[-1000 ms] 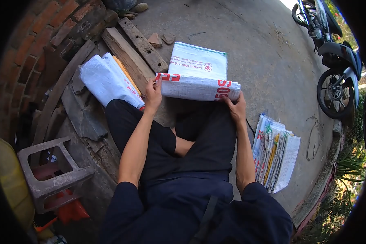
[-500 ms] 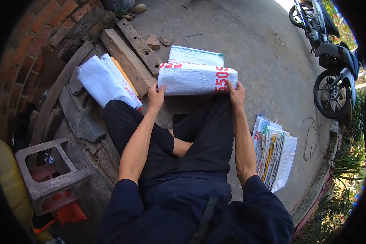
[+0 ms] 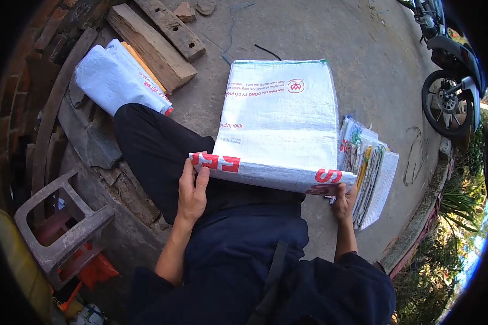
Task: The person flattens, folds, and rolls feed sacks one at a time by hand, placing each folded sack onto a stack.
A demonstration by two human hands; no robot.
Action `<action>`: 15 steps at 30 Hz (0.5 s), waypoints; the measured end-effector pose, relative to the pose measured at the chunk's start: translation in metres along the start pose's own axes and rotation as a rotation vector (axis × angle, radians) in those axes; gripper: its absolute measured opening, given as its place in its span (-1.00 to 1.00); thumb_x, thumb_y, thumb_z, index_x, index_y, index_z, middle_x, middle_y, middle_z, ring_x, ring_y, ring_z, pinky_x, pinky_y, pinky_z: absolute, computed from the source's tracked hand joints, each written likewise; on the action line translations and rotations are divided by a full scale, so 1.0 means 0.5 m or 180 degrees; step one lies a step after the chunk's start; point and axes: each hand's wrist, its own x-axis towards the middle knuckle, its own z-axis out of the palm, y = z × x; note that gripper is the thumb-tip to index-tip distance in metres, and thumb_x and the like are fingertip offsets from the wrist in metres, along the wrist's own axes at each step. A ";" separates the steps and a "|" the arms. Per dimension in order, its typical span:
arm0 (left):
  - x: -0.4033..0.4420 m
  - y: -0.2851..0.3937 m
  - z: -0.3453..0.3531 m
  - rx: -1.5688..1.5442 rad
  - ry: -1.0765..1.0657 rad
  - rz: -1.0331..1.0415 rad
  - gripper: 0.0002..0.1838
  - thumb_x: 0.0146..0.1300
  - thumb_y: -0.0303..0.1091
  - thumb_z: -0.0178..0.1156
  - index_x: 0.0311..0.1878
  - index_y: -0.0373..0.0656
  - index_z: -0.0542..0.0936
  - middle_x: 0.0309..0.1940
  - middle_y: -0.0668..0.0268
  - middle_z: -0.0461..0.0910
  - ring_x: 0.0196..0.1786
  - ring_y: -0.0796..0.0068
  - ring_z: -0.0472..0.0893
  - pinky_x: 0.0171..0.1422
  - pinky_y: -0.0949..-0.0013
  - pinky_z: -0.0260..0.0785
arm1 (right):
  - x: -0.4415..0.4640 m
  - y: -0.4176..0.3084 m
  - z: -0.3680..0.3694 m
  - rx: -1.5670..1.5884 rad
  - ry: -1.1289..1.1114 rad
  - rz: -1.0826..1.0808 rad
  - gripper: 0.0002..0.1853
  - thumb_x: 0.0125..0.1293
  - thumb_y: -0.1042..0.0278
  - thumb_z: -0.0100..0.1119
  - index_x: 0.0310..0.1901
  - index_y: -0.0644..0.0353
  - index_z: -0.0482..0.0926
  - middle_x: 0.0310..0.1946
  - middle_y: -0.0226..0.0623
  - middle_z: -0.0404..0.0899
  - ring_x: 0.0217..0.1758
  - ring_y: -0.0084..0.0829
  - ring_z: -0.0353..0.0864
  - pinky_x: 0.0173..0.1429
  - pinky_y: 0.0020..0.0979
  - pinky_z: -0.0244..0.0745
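Note:
A white woven plastic sack (image 3: 279,119) with red print lies spread away from me, its near end folded over. My left hand (image 3: 192,192) pinches the left corner of the fold, thumb on top. At the fold's right corner, my right hand (image 3: 344,203) is closed on the same sack. To the right stands a stack of folded sacks (image 3: 366,173), close beside my right hand. More folded white sacks (image 3: 116,78), with a yellow-orange one among them, rest on the left beyond my knee.
Wooden beams (image 3: 152,46) and broken slabs (image 3: 92,132) lie along the left by a brick wall. A worn plastic stool (image 3: 65,222) stands at lower left. A motorbike (image 3: 450,81) is parked at upper right, near a loose wire coil (image 3: 416,157).
Both hands have drawn the sack's folded end toward my body and lowered it. Far more of the sack's printed face now shows beyond the fold. My view has shifted too.

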 end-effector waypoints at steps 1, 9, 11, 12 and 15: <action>-0.017 -0.009 0.004 0.0182 0.0055 -0.0139 -0.69 0.46 -0.28 0.02 0.09 -0.33 0.44 -0.30 0.27 0.56 -0.25 0.55 0.46 -0.07 0.48 0.33 | -0.006 -0.001 -0.009 -0.0091 -0.0213 0.0392 -0.57 0.49 0.06 0.02 -0.17 0.37 0.58 -0.34 -0.37 0.62 -0.27 -0.47 0.56 -0.12 -0.44 0.42; 0.047 -0.011 0.031 0.2434 -0.0105 -0.0108 -0.49 0.33 -0.39 0.06 0.32 -0.32 0.27 -0.13 -0.18 0.60 -0.13 -0.21 0.61 -0.03 -0.08 0.46 | 0.113 -0.079 0.023 0.0028 -0.0736 0.1761 -0.62 0.46 0.13 0.08 -0.05 0.36 0.57 -0.31 -0.30 0.69 -0.41 -0.63 0.63 -0.30 -0.59 0.52; 0.071 -0.017 0.028 0.2759 -0.0377 0.0002 -0.50 0.31 -0.38 0.08 0.29 -0.31 0.31 -0.19 -0.13 0.60 -0.16 -0.16 0.62 -0.05 -0.06 0.47 | 0.116 -0.069 0.020 -0.0142 -0.0855 0.1821 -0.62 0.46 0.13 0.07 -0.05 0.36 0.57 -0.32 -0.30 0.69 -0.41 -0.63 0.63 -0.30 -0.59 0.52; 0.077 -0.024 0.026 0.2880 -0.0412 0.0184 -0.52 0.28 -0.36 0.11 0.25 -0.29 0.35 -0.25 -0.08 0.59 -0.18 -0.11 0.62 -0.08 -0.04 0.48 | 0.118 -0.067 0.021 -0.0336 -0.0983 0.1894 -0.62 0.46 0.13 0.07 -0.05 0.37 0.57 -0.34 -0.30 0.69 -0.41 -0.63 0.63 -0.31 -0.59 0.51; 0.087 -0.036 0.031 0.3001 -0.0812 0.0064 -0.54 0.27 -0.33 0.14 0.21 -0.27 0.39 -0.22 -0.06 0.59 -0.14 -0.07 0.63 -0.04 0.00 0.48 | 0.117 -0.061 0.022 -0.0133 -0.0729 0.1755 -0.63 0.43 0.14 0.13 -0.03 0.35 0.57 -0.33 -0.27 0.70 -0.39 -0.61 0.66 -0.28 -0.57 0.55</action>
